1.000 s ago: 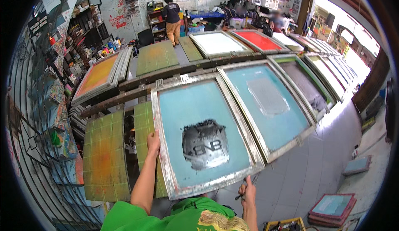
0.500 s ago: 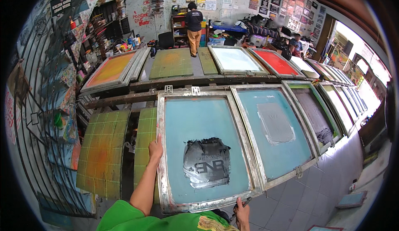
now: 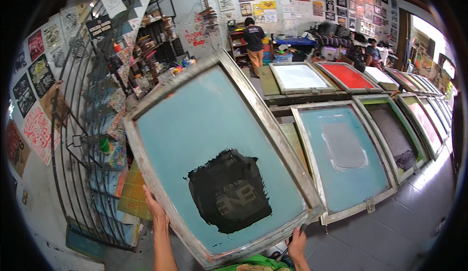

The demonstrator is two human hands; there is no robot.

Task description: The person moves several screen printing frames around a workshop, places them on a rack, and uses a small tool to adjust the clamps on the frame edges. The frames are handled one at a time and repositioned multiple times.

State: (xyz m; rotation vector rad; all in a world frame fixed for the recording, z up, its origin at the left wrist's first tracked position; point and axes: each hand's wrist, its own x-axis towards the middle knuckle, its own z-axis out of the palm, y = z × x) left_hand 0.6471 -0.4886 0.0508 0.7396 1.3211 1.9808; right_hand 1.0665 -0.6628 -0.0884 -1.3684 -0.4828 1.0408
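A large silk screen frame with blue-green mesh is raised and tilted in front of me. Black ink covers a patch low on its mesh, with pale lettering showing through. My left hand grips the frame's lower left side. At its lower right corner, my right hand is closed by the frame's edge, and a slim dark-handled tool pokes out of the same fist. The tool's working end is too hidden to name. Beside the raised frame, a second blue-green screen with a grey patch rests on the bench.
More screens, such as a dark one with a green border, line the bench to the right. Behind them lie a white screen and a red screen. A spiral-like metal stair railing stands at left. A person stands at the back.
Both hands have lifted the inked screen off the bench, tilting it and swinging it leftward. My view has turned left. The other screens stay put.
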